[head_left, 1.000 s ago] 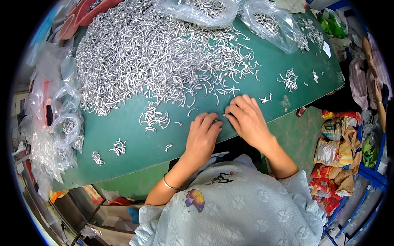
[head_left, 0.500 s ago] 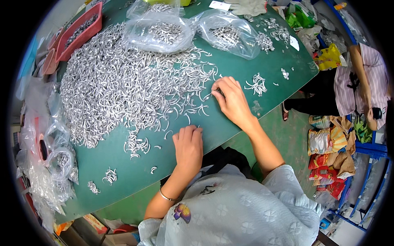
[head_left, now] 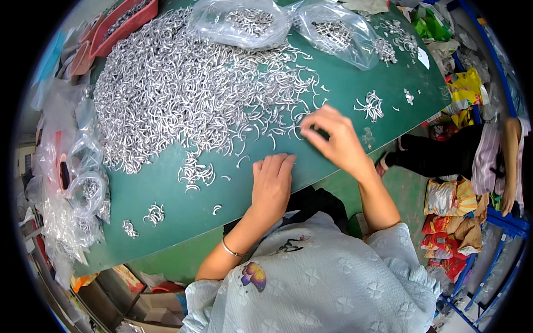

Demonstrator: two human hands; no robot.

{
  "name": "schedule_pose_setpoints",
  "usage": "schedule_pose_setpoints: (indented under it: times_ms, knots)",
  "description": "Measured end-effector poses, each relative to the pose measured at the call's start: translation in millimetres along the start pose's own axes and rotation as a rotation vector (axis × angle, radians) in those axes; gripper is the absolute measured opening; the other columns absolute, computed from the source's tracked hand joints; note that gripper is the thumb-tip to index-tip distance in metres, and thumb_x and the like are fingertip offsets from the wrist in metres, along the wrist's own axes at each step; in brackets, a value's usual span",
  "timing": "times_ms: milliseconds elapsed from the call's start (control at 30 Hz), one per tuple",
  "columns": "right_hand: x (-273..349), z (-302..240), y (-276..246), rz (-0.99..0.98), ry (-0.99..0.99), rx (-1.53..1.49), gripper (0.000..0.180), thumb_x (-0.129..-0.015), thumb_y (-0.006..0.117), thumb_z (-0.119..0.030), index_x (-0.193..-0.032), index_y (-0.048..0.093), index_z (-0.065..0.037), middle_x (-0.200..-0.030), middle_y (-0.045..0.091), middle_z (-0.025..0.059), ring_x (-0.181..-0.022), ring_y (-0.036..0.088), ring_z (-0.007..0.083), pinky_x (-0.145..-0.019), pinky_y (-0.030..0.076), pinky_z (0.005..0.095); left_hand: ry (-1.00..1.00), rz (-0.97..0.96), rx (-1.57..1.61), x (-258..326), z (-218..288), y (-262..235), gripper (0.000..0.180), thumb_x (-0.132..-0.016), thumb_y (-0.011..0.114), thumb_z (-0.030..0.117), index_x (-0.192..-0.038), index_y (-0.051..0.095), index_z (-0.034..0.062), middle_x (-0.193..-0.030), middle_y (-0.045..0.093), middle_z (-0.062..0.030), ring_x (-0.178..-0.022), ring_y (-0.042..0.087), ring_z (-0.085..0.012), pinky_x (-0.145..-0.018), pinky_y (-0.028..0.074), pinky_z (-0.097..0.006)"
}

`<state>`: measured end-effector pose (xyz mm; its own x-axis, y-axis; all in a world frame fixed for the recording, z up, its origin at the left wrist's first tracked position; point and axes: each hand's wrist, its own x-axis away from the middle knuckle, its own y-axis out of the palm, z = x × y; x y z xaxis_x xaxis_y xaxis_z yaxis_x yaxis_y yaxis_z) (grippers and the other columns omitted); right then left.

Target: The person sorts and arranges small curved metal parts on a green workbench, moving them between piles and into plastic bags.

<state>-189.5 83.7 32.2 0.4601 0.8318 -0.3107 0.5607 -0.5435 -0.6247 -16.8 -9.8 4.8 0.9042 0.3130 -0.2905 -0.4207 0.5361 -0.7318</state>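
Note:
A broad heap of small curved silvery metal pieces covers much of the green table. My right hand is at the heap's right edge, thumb and forefinger brought together in a pinch beside a few loose pieces. Whatever is between those fingertips is too small to make out. Close to the table's front edge, my left hand rests palm down, its fingers pressed together and bent. Its fingertips touch the tabletop, and anything under them is hidden. A small cluster of the pieces lies to its left.
Clear plastic bags holding metal pieces stand at the back, near a pink tray. Small groups of pieces lie on the right. More plastic bags crowd the left edge. Another person is at the far right.
The whole view has shifted, so the table appears farther up and right. My right thumb and forefinger now show a wider gap behind their tips. My left hand stays near the table's front edge.

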Motion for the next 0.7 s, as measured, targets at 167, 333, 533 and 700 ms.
schedule_pose_setpoints:
  times_ms: [167,333,533,700]
  knots:
    - [12.8,-6.2,0.8,-0.117,-0.015,-0.108,0.008,-0.078,0.07,-0.003,-0.085,0.066,-0.001,-0.083,0.065,0.0095,-0.084,0.06,0.0279,-0.075,0.048,0.0375,-0.007,-0.021,0.043,3.8,2.2,-0.1,0.037,-0.08,0.063,-0.004,-0.115,0.058,0.0042,-0.11,0.057,-0.0111,-0.098,0.055,-0.0276,-0.081,0.039,-0.039]
    - [-7.3,-9.5,4.5,0.106,-0.011,0.238,0.02,-0.077,0.074,-0.011,-0.093,0.066,-0.003,-0.095,0.062,0.0087,-0.093,0.055,0.029,-0.081,0.043,0.0387,0.063,-0.078,-0.132,-9.1,8.4,-1.1,0.039,-0.076,0.06,-0.005,-0.115,0.058,0.0009,-0.116,0.053,-0.0128,-0.102,0.053,-0.0288,-0.082,0.039,-0.038]
    - [-10.5,20.5,2.9,0.086,-0.06,0.311,0.014,-0.075,0.07,-0.003,-0.086,0.063,-0.005,-0.092,0.06,0.0069,-0.089,0.054,0.0284,-0.077,0.04,0.0398,0.104,-0.061,0.083,-3.0,2.6,3.7,0.031,-0.074,0.059,-0.005,-0.104,0.062,-0.0033,-0.105,0.054,-0.0133,-0.093,0.053,-0.0298,-0.077,0.041,-0.038]
    - [-15.8,0.0,19.2,-0.021,-0.161,0.185,0.018,-0.073,0.073,-0.007,-0.089,0.063,-0.006,-0.094,0.057,0.0065,-0.092,0.053,0.0266,-0.076,0.039,0.0373,0.093,-0.04,0.045,-0.2,4.8,3.5,0.026,-0.075,0.061,-0.004,-0.101,0.062,-0.0022,-0.103,0.055,-0.0123,-0.091,0.053,-0.0286,-0.075,0.04,-0.038]
